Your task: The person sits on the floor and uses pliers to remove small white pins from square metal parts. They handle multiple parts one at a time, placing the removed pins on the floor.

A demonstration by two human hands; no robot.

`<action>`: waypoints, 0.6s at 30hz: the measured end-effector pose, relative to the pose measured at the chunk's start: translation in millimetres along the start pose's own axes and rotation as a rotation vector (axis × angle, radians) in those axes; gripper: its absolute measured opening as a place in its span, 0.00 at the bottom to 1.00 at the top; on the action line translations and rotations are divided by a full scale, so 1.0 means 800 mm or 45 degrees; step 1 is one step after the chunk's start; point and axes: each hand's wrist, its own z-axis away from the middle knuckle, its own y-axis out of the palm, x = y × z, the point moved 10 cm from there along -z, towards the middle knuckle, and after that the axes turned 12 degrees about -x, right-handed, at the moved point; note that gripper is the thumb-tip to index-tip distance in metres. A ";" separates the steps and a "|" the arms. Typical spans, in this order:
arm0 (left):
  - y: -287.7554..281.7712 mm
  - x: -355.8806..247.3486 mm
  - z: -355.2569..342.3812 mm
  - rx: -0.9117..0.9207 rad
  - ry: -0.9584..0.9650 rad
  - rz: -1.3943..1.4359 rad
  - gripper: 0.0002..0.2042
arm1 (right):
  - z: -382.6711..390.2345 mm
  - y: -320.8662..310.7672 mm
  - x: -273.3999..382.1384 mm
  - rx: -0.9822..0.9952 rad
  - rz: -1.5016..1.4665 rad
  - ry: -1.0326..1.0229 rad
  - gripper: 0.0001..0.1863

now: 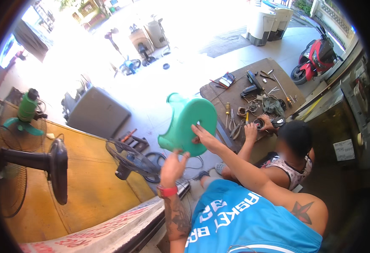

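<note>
A green plastic stool [193, 122] is tilted on its side in front of me, its round seat turned toward me and its legs pointing away to the left. My right hand [205, 138] has its fingers at the hole in the middle of the seat, gripping it there. Against the lower edge of the stool, my left hand [173, 168] is closed at the rim, with a red watch [167, 192] on that wrist. The fingertips of the left hand are partly hidden by the stool.
At right, a co-worker [292, 143] handles a motor part at a low brown table [218, 96] strewn with tools. A fan [130, 158] lies below the stool. An orange-yellow surface [83, 168] holds fan parts on the left. A grey bin-like box [98, 111] stands beyond.
</note>
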 end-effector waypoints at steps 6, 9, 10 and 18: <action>-0.082 0.038 -0.060 -0.298 -0.091 0.130 0.38 | -0.043 0.067 0.024 0.082 0.047 0.049 0.52; -0.093 0.058 -0.086 -0.362 -0.066 0.172 0.43 | -0.064 0.117 0.042 0.175 0.147 0.067 0.52; -0.097 0.064 -0.099 -0.381 -0.062 0.195 0.45 | -0.071 0.135 0.053 0.223 0.184 0.032 0.53; -0.172 0.147 -0.208 -0.661 -0.197 0.249 0.50 | -0.186 0.255 0.096 0.461 0.602 -0.117 0.58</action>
